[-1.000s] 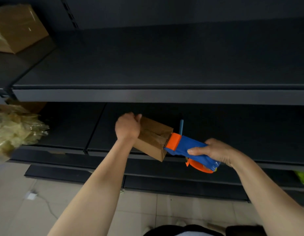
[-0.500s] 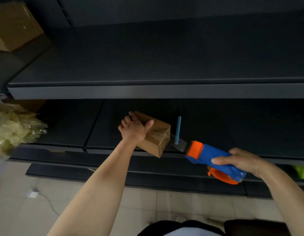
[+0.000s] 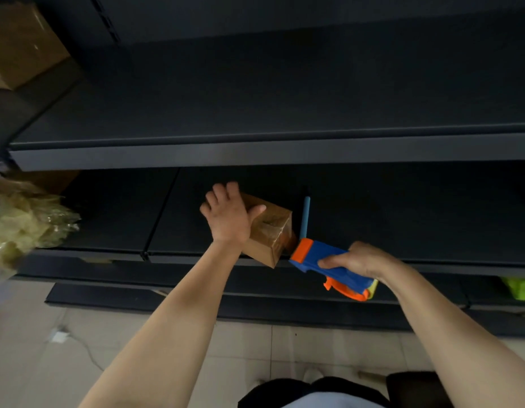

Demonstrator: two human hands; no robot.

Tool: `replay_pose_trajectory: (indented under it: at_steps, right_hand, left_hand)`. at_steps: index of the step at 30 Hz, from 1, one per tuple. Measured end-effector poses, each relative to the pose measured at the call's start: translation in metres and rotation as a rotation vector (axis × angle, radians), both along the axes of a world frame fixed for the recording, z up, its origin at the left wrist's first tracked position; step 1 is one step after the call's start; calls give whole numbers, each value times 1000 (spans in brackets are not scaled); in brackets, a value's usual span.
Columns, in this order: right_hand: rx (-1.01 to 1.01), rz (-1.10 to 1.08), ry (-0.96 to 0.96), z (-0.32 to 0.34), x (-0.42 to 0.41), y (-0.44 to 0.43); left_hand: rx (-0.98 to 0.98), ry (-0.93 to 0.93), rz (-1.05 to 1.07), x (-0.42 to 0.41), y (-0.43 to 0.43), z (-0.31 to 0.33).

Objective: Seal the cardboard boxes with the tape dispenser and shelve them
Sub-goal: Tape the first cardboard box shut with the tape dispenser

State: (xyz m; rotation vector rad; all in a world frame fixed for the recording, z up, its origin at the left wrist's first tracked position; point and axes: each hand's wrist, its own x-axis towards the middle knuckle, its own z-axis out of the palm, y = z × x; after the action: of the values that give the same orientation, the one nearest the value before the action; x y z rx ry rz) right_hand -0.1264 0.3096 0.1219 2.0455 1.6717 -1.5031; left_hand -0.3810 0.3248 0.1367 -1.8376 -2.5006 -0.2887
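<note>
Nearest is the tiled floor [image 3: 329, 348], with a small white block and its cable [image 3: 59, 336] lying at the left. Both forearms reach out from here towards the shelving.

The right hand [image 3: 358, 260] is closed around the handle of the blue and orange tape dispenser [image 3: 329, 262]. Its orange mouth points left and far, at the right end of the cardboard box [image 3: 270, 231]. Whether the mouth touches the box or stands just off it cannot be told. Held this way, it looks set to lay or cut tape over that end, where a glossy strip already shows.

The box sits at the front of the lower shelf [image 3: 432, 225], turned at an angle, its near corner over the shelf's edge. The left hand [image 3: 229, 220] lies on its top with fingers spread and thumb out to the right, palm pressing down. I judge this is to hold the box against the dispenser's pull.

Just right of the box, behind the dispenser's mouth, a thin blue stick [image 3: 305, 214] lies on the shelf. At the left is a heap of crumpled clear wrapping [image 3: 26, 222]; at the right, near the floor, something bright green [image 3: 517, 288].

Farther off, the upper shelf [image 3: 255, 156] is dark. On the far left another brown carton [image 3: 20, 45] has been shelved.
</note>
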Motion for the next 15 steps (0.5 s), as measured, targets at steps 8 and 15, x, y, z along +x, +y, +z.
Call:
replay_pose_trajectory:
  at_steps: [8,15]
  right_hand:
    - [-2,-6,37,3,-14,-2]
    - [-34,-69,102,9,-26,-17]
  left_hand:
    - [-321,-64,-126,33,-8,18]
    - [-173,-152,-204,33,-20,17]
